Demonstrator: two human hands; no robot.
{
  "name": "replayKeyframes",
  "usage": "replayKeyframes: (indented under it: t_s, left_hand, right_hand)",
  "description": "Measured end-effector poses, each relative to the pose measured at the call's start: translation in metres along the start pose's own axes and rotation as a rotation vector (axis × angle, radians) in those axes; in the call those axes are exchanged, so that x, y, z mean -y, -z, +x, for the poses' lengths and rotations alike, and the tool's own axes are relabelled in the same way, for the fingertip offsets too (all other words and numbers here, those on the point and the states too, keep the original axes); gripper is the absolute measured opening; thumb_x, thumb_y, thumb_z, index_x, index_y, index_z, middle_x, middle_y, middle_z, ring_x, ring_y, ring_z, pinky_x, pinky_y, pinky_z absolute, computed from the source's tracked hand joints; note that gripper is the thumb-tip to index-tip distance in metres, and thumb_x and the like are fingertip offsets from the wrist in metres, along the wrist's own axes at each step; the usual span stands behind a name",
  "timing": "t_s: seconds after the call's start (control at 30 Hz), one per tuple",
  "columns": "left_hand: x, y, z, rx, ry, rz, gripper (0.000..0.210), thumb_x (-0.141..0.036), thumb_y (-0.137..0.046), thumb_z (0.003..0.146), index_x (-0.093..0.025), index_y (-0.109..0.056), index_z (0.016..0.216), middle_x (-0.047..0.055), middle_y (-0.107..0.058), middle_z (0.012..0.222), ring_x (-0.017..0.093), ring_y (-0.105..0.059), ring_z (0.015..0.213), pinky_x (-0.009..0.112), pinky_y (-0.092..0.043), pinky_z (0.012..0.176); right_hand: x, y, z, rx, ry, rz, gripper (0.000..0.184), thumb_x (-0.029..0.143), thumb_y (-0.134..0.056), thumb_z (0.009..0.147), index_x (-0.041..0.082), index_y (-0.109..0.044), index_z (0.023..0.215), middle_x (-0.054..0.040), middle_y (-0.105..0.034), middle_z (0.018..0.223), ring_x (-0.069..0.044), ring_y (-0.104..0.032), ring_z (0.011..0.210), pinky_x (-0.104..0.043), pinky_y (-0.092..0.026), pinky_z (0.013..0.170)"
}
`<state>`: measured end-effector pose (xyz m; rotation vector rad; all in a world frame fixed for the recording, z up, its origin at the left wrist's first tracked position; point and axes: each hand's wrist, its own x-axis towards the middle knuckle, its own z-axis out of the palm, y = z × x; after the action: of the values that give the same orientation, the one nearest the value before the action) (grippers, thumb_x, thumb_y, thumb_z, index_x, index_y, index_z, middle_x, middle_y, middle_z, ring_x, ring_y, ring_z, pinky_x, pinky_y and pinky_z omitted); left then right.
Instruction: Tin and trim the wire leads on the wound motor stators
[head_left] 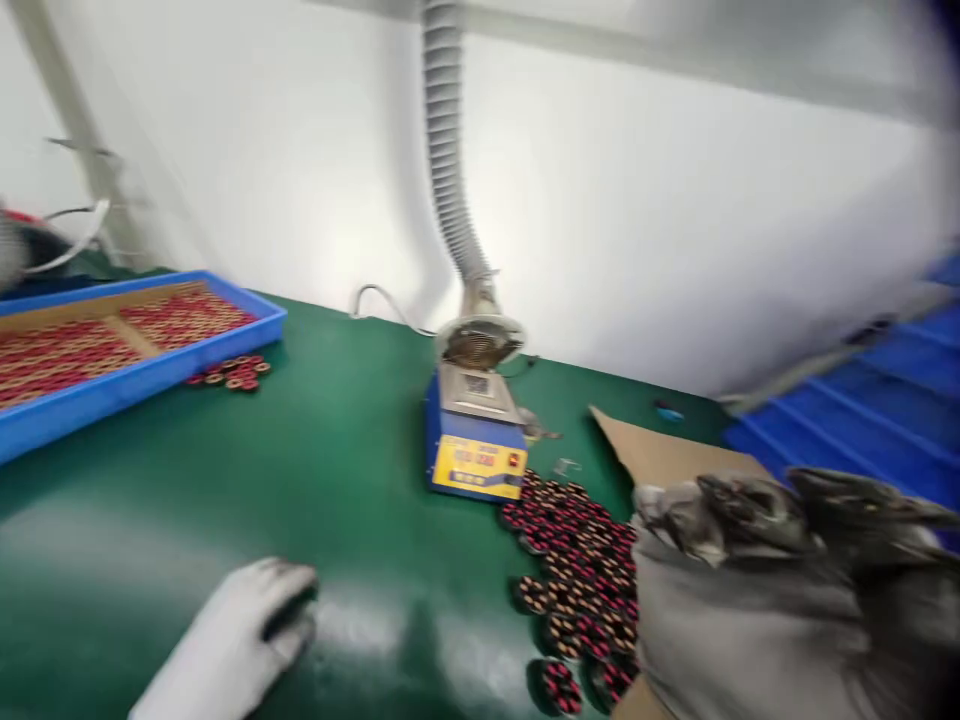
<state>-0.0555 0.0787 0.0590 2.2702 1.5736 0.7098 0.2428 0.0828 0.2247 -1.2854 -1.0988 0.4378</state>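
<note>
My left hand, in a white glove, is at the lower left above the green tabletop. Its thumb and fingers are curved and apart, with a dark gap between them; blur hides detail there. I can make out nothing held. My right hand is not in view. Many round black parts with red and tan segments lie in a cluster right of centre. Beside them, a grey plastic bag bulges in the lower right, with a cardboard flap behind it.
A blue machine with a yellow front label stands at centre, under a flexible exhaust duct with a round hood. At left is a blue tray of red and tan rings, with several loose rings beside it. Blue bins are at right.
</note>
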Motion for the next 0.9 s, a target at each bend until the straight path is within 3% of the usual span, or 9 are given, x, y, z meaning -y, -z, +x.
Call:
replayKeyframes:
  t_s: [0.07, 0.13, 0.3, 0.47, 0.53, 0.63, 0.73, 0.8, 0.9]
  left_hand:
    - [-0.049, -0.032, 0.037, 0.331, -0.250, -0.012, 0.032, -0.019, -0.067, 0.062, -0.030, -0.059, 0.091, -0.002, -0.056, 0.115, 0.027, -0.042, 0.115, 0.039, -0.038, 0.094]
    - [-0.090, -0.058, 0.065, 0.485, -0.378, -0.012, 0.040, -0.023, -0.069, 0.059, -0.029, -0.057, 0.097, 0.000, -0.052, 0.120, 0.028, -0.038, 0.117, 0.040, -0.036, 0.095]
    - [-0.149, -0.110, 0.131, 0.433, -0.358, 0.075, 0.065, -0.020, -0.058, 0.073, -0.024, -0.030, 0.132, 0.010, -0.047, 0.123, 0.028, -0.050, 0.103, 0.041, -0.043, 0.084]
    - [-0.170, -0.134, 0.163, 0.360, -0.276, 0.175, 0.031, -0.027, -0.053, 0.082, -0.016, -0.052, 0.112, 0.012, -0.057, 0.100, 0.026, -0.057, 0.086, 0.041, -0.046, 0.074]
    - [-0.172, -0.127, 0.159, 0.304, -0.301, 0.204, 0.022, -0.019, -0.054, 0.081, -0.015, -0.057, 0.102, 0.013, -0.058, 0.100, 0.028, -0.055, 0.092, 0.042, -0.044, 0.077]
    - [-0.170, -0.093, 0.150, 0.184, -0.358, 0.240, 0.022, -0.012, -0.054, 0.076, -0.018, -0.058, 0.097, 0.014, -0.054, 0.110, 0.032, -0.047, 0.106, 0.045, -0.042, 0.082]
    - [-0.172, -0.045, 0.151, -0.222, -0.439, 0.171, 0.026, -0.008, -0.046, 0.079, -0.022, -0.050, 0.101, 0.010, -0.046, 0.121, 0.030, -0.036, 0.118, 0.047, -0.037, 0.091]
    - [-0.175, -0.019, 0.157, -0.543, -0.551, 0.067, 0.025, -0.009, -0.045, 0.080, -0.024, -0.048, 0.100, 0.008, -0.047, 0.117, 0.029, -0.039, 0.114, 0.047, -0.039, 0.088]
    - [-0.178, -0.004, 0.164, -0.718, -0.695, -0.061, 0.027, -0.011, -0.047, 0.081, -0.026, -0.048, 0.103, 0.007, -0.045, 0.114, 0.028, -0.043, 0.108, 0.045, -0.042, 0.086]
  right_hand:
    - [0.005, 0.017, 0.003, -0.164, 0.005, 0.199, 0.034, 0.056, -0.029, 0.084, 0.046, -0.048, 0.110, -0.0035, -0.051, 0.115, -0.026, -0.054, 0.094, -0.041, -0.043, 0.065]
    - [0.007, 0.026, 0.006, -0.206, 0.000, 0.396, 0.023, 0.052, -0.040, 0.083, 0.041, -0.059, 0.088, -0.0020, -0.056, 0.098, -0.021, -0.054, 0.079, -0.036, -0.041, 0.061]
    - [0.015, 0.028, 0.011, -0.106, 0.023, 0.518, 0.022, 0.051, -0.047, 0.081, 0.037, -0.062, 0.074, 0.0006, -0.058, 0.066, -0.017, -0.052, 0.058, -0.032, -0.041, 0.053]
    - [0.018, 0.022, 0.009, -0.018, -0.042, 0.585, 0.016, 0.046, -0.070, 0.063, 0.030, -0.069, 0.068, -0.0004, -0.062, 0.058, -0.017, -0.055, 0.053, -0.031, -0.045, 0.049]
    - [0.012, 0.019, 0.010, 0.047, -0.079, 0.610, 0.016, 0.043, -0.072, 0.062, 0.028, -0.070, 0.069, -0.0011, -0.066, 0.062, -0.017, -0.059, 0.056, -0.030, -0.048, 0.050]
    - [-0.002, 0.011, 0.020, 0.055, -0.085, 0.573, 0.012, 0.038, -0.069, 0.069, 0.028, -0.070, 0.076, -0.0005, -0.069, 0.075, -0.017, -0.063, 0.070, -0.030, -0.052, 0.066]
    - [-0.015, -0.003, 0.035, 0.017, -0.092, 0.506, 0.015, 0.033, -0.067, 0.073, 0.027, -0.067, 0.087, -0.0004, -0.069, 0.088, -0.017, -0.061, 0.085, -0.028, -0.048, 0.079]
    - [-0.020, -0.014, 0.042, 0.109, -0.129, 0.569, 0.020, 0.031, -0.068, 0.070, 0.026, -0.064, 0.089, -0.0008, -0.068, 0.089, -0.016, -0.060, 0.086, -0.028, -0.047, 0.079]
    - [-0.020, -0.027, 0.044, 0.279, -0.233, 0.775, 0.020, 0.028, -0.072, 0.065, 0.023, -0.064, 0.083, -0.0020, -0.067, 0.084, -0.016, -0.061, 0.078, -0.028, -0.048, 0.075]
